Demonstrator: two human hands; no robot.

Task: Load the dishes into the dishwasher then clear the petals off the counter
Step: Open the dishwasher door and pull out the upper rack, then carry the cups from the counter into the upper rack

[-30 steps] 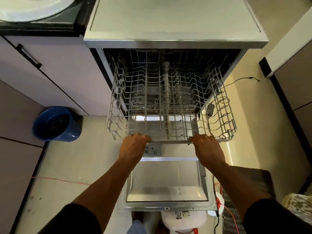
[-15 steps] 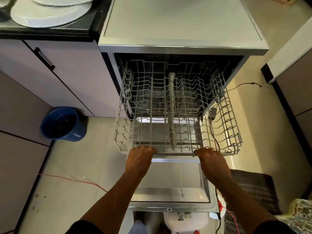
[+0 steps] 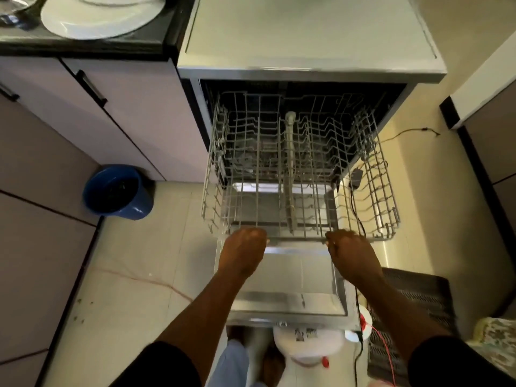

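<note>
Head view: left hand (image 3: 243, 248) and right hand (image 3: 350, 252) curl their fingers (image 3: 333, 236) over the near rail of the grey wire dishwasher rack (image 3: 293, 169), drawn out above the lowered steel door (image 3: 293, 277). The white round ceramic plates (image 3: 103, 15) wait on the dark table (image 3: 156, 37), far left and nearer the left hand.

No legible text; white container label (image 3: 304, 333) too blurred.

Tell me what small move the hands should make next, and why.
Probably release the rack and reach the left hand to the plates on the counter: the rack is pulled out and empty, and that hand and the right hand hold only its front rail.
</note>
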